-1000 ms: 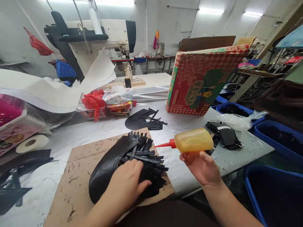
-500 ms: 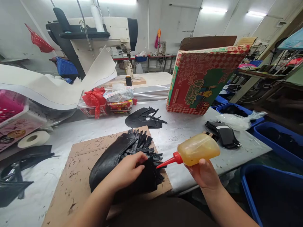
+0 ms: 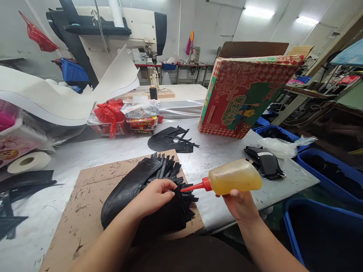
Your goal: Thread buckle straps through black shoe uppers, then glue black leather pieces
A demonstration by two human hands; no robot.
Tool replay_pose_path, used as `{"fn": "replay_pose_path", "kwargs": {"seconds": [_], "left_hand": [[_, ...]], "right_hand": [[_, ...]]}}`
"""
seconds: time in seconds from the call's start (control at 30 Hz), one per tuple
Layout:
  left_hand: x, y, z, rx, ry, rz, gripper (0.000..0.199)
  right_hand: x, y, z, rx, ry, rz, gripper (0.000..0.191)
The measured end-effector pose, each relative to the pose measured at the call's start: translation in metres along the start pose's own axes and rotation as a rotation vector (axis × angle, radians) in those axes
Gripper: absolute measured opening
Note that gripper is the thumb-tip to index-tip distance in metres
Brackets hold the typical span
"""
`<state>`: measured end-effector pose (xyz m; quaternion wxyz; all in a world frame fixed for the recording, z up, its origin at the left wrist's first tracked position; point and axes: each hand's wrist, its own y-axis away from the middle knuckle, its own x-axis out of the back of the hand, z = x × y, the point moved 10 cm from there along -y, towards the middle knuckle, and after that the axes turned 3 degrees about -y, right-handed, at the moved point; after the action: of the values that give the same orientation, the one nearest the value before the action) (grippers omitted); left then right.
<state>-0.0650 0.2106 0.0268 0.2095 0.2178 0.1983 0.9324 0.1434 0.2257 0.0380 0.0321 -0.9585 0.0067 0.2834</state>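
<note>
black leather-like pieces (image 3: 120,196) stacked on cardboard (image 3: 82,211), which probably shields the bench (image 3: 212,153). left hand (image 3: 155,198) pinches edge of top piece (image 3: 168,217), seemingly steadying it; right hand (image 3: 241,206) grips yellow bottle (image 3: 235,176) sideways, red nozzle (image 3: 196,186) near that edge.

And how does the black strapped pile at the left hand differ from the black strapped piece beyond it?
The strapped pile is thick; the strapped piece lies nearly flat. The pile sits on brown cardboard, the piece on the silvery tabletop. The left hand pinches an edge of the pile; no hand touches the piece. Both are black, with one rounded end.
</note>
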Motion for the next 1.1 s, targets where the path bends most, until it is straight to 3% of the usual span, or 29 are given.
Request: {"fn": "replay_pose_path", "kwargs": {"seconds": [0.2, 0.43, 0.67, 0.87, 1.1], "left_hand": [[0.001, -0.003, 0.0, -0.036, 0.029, -0.009, 0.018], [-0.004, -0.004, -0.002, -0.028, 0.061, -0.056, 0.022], [-0.003, -0.003, 0.001, -0.022, 0.069, -0.07, 0.024], [-0.002, -0.003, 0.002, -0.016, 0.085, -0.061, 0.023], [-0.001, -0.004, -0.001, -0.028, 0.063, -0.065, 0.024]], "right_hand": [[0.003, -0.001, -0.006, 0.133, 0.171, 0.044, 0.047], [0.003, 0.003, 0.0, 0.216, 0.29, -0.047, 0.04], [0.001, 0.01, -0.009, 0.348, 0.31, -0.144, 0.04], [-0.01, 0.016, -0.009, 0.344, 0.337, -0.235, 0.044], [-0.008, 0.013, -0.003, 0.303, 0.329, -0.201, 0.043]]}}
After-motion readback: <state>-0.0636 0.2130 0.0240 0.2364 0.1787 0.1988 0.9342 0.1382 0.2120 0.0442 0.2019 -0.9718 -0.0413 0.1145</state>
